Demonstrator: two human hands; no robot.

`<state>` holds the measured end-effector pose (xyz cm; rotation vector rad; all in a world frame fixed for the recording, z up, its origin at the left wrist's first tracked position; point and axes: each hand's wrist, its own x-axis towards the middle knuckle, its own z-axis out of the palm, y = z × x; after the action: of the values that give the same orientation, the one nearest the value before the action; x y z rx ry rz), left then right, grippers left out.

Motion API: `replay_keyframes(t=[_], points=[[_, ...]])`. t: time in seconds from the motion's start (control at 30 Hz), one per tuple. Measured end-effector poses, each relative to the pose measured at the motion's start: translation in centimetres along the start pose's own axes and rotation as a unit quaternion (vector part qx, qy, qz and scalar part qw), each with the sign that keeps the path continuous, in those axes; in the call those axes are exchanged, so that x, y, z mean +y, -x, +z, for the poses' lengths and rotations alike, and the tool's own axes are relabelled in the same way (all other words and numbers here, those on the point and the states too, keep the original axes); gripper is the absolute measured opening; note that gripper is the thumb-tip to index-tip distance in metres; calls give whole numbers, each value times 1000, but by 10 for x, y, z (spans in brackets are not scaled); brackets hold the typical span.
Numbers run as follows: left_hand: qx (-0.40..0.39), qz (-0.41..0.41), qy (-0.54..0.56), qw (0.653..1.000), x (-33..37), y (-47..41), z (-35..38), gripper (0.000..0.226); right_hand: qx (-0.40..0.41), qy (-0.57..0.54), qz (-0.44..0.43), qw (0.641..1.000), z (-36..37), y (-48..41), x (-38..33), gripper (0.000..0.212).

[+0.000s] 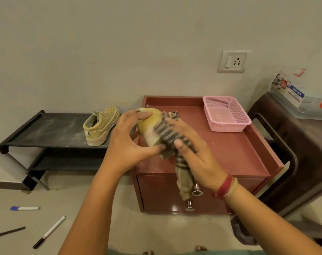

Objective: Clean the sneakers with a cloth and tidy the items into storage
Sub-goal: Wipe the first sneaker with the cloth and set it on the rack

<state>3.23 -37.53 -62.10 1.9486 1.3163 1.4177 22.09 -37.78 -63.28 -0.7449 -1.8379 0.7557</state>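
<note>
My left hand [128, 142] grips a yellow sneaker [147, 126], holding it above the red-brown cabinet top [235, 153]. My right hand [193, 155] presses a striped cloth [167, 133] against the sneaker's side, thumb curled over the cloth. The cloth's loose end [184, 181] hangs down in front of the cabinet drawer. A second yellow sneaker [100, 126], dusty, stands on the top shelf of the black shoe rack [46, 131] to the left.
An empty pink basket [227, 115] sits at the back right of the cabinet top. A dark chair [294, 148] stands at the right, with a clear plastic box [302, 94] on it. Pens and markers [25, 208] lie on the floor at lower left.
</note>
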Motion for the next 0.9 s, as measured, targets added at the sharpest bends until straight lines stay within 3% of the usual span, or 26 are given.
replay_keyframes(t=[0.1, 0.2, 0.3, 0.43, 0.53, 0.63, 0.77, 0.9], points=[[28, -22, 4, 999, -5, 4, -1, 75, 38, -127, 136, 982, -4, -7, 8, 22], [38, -17, 3, 999, -8, 4, -2, 75, 20, -129, 96, 987, 7, -8, -2, 23], [33, 6, -13, 999, -14, 8, -6, 73, -26, -42, 16, 999, 15, -8, -7, 35], [44, -21, -9, 999, -19, 13, -12, 70, -7, -109, 112, 988, 14, -12, 7, 26], [43, -12, 10, 999, -20, 14, -14, 69, 21, -66, 77, 995, 27, -7, 0, 31], [39, 7, 3, 999, -23, 16, -15, 71, -19, 6, 0, 1000, 34, 0, 0, 38], [42, -20, -12, 999, -27, 21, -22, 70, 1, 1, 100, 995, 27, -5, 17, 39], [17, -10, -65, 998, -33, 24, -29, 70, -65, 46, 38, 996, 42, 7, 12, 43]])
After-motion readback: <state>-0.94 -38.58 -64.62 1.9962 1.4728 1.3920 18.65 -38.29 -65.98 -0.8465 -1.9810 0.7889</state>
